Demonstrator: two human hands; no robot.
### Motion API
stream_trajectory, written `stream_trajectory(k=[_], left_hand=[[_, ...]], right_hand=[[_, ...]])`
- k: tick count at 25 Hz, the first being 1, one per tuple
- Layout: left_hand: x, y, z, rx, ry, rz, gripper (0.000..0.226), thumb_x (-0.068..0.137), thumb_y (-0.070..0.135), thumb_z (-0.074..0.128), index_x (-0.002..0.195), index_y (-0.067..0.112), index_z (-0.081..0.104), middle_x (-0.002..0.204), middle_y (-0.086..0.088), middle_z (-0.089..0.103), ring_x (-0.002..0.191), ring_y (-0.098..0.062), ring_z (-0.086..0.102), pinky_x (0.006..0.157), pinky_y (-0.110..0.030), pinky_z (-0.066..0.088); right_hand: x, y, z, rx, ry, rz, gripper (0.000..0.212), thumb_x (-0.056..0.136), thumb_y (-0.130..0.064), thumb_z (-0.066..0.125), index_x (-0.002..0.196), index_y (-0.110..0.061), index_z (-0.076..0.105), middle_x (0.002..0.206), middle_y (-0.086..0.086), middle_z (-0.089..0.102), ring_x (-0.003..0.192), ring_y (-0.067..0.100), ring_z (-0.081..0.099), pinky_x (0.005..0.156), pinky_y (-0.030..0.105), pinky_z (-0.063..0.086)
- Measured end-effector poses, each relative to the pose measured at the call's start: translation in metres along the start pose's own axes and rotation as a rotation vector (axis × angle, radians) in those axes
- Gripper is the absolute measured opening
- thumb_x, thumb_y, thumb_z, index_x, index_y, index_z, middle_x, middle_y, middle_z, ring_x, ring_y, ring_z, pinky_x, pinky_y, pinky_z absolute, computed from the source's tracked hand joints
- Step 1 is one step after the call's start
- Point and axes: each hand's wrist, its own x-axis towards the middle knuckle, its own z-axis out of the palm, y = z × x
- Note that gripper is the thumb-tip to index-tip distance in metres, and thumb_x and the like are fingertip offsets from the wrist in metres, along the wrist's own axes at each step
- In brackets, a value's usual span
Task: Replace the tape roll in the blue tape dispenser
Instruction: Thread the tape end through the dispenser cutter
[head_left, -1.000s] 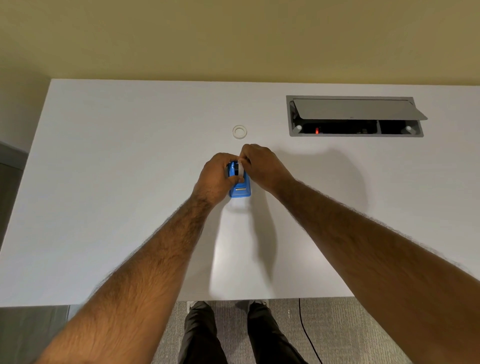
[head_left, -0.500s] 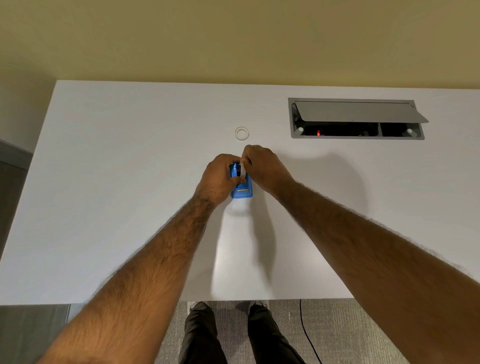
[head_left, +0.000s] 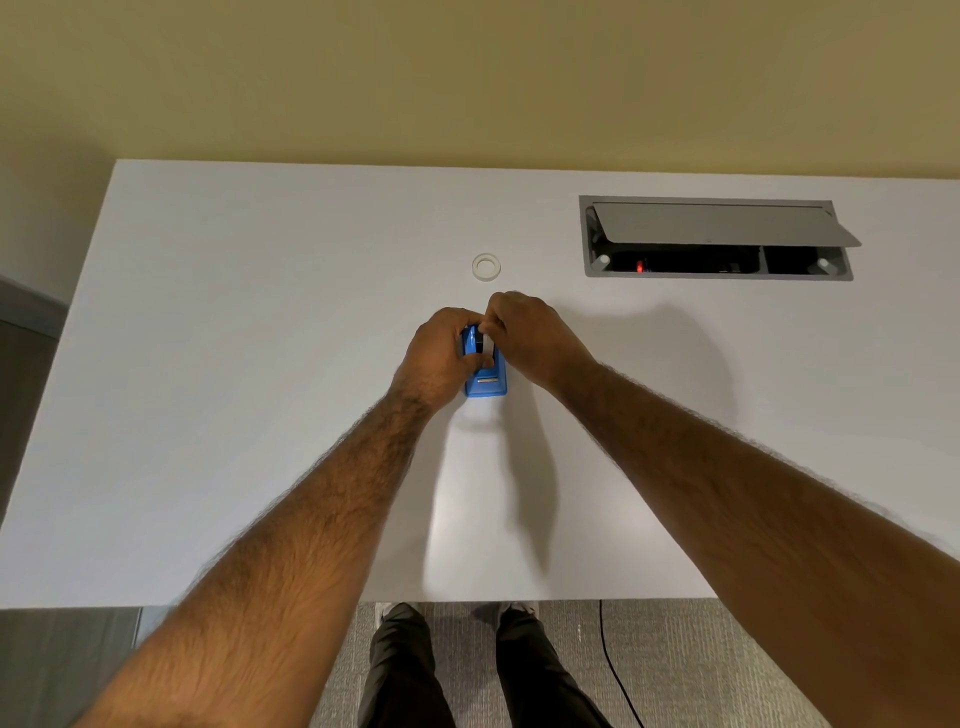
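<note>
Hands unmoved: left (head_left: 441, 358) grips blue tape dispenser (head_left: 488, 385), right (head_left: 530, 338) pinches tape roll (head_left: 488, 343).

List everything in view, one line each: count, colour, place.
blue tape dispenser: one, blue, on the table between the hands.
tape roll: one, whitish, at the dispenser's top, mostly hidden by fingers.
ring: one, clear-white, flat on the table beyond the hands.
table: one, white, mid-frame.
cable box: one, grey, sunk in the table far right, flap open.
red light: one, red, inside the box.
wall: one, yellow, behind the table.
carpet: one, grey, below the table's near edge.
cable: one, black, on the carpet.
legs: two, dark trousers, over the carpet.
left hand: one, grips the dispenser.
right hand: one, pinches the tape roll.
</note>
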Motion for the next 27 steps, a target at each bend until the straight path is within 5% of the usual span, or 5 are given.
stream_trajectory(k=[14, 20, 27], left_hand=[[0.0017, -0.0016, 0.0001, 0.02, -0.011, -0.01, 0.043, 0.077, 0.022, 0.079, 0.117, 0.017, 0.063, 0.115, -0.002, 0.063, 0.101, -0.019, 0.057, 0.091, -0.032, 0.046], [0.0022, -0.0025, -0.0001, 0.012, -0.011, -0.014, 0.044, 0.077, 0.021, 0.08, 0.118, 0.018, 0.063, 0.115, -0.001, 0.063, 0.101, -0.017, 0.056, 0.091, -0.03, 0.045], [0.003, -0.0032, 0.0009, 0.016, -0.013, -0.026, 0.045, 0.077, 0.021, 0.08, 0.117, 0.017, 0.062, 0.115, -0.002, 0.063, 0.1, -0.018, 0.056, 0.086, -0.024, 0.04]], right_hand=[[0.0045, -0.0034, -0.0023, -0.023, 0.007, 0.005, 0.016, 0.098, -0.019, 0.044, 0.085, -0.011, 0.046, 0.08, 0.007, 0.054, 0.071, 0.018, 0.052, 0.067, 0.028, 0.043], [0.0022, 0.0004, -0.0079, -0.129, -0.035, -0.111, 0.015, 0.098, -0.016, 0.045, 0.083, -0.013, 0.043, 0.081, 0.008, 0.052, 0.071, 0.018, 0.047, 0.065, 0.027, 0.034], [0.0074, 0.0046, -0.0068, -0.204, -0.04, -0.183, 0.009, 0.097, -0.016, 0.051, 0.093, -0.009, 0.053, 0.09, 0.009, 0.06, 0.073, 0.016, 0.045, 0.067, 0.028, 0.035]])
